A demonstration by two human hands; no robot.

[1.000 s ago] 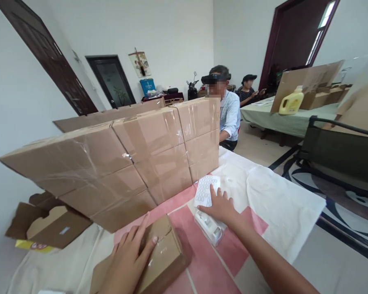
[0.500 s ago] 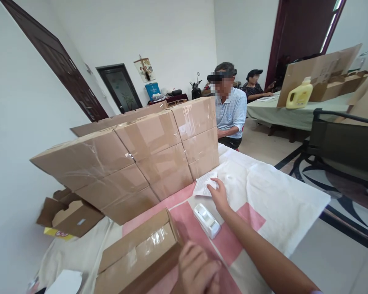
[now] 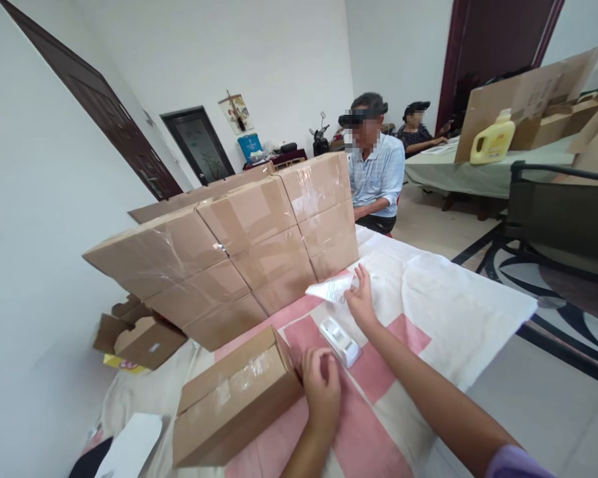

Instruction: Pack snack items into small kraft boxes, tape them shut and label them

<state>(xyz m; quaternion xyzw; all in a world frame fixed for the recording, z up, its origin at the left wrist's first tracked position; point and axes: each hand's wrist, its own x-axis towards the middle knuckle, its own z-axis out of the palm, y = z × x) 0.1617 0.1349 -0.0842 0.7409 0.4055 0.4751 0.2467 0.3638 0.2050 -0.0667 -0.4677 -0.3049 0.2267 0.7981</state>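
Note:
Between the thumb and fingers of my right hand (image 3: 363, 305) is a printed white sheet (image 3: 331, 289), raised at an angle above the cloth. My left hand (image 3: 321, 378) is by the near end of a taped cardboard box (image 3: 236, 398); its fingers are loosely curved and apart from the thumb, with nothing seen in them. Whether its fingertips touch the box I cannot tell. A white plastic object shaped like a tape dispenser (image 3: 339, 341) lies on the cloth between my two hands.
Taped cardboard boxes (image 3: 259, 232) are stacked along the table's far side. An open carton (image 3: 147, 338) stands at the left. White card (image 3: 129, 446) lies front left. Beyond the stack sits a person (image 3: 376, 166). A yellow jug (image 3: 493, 139) stands on another table, near a chair (image 3: 558, 212).
My right hand has lifted the sheet off the cloth and tilted it. My left hand has moved forward to the box's end, its fingers loosening. The view has shifted slightly.

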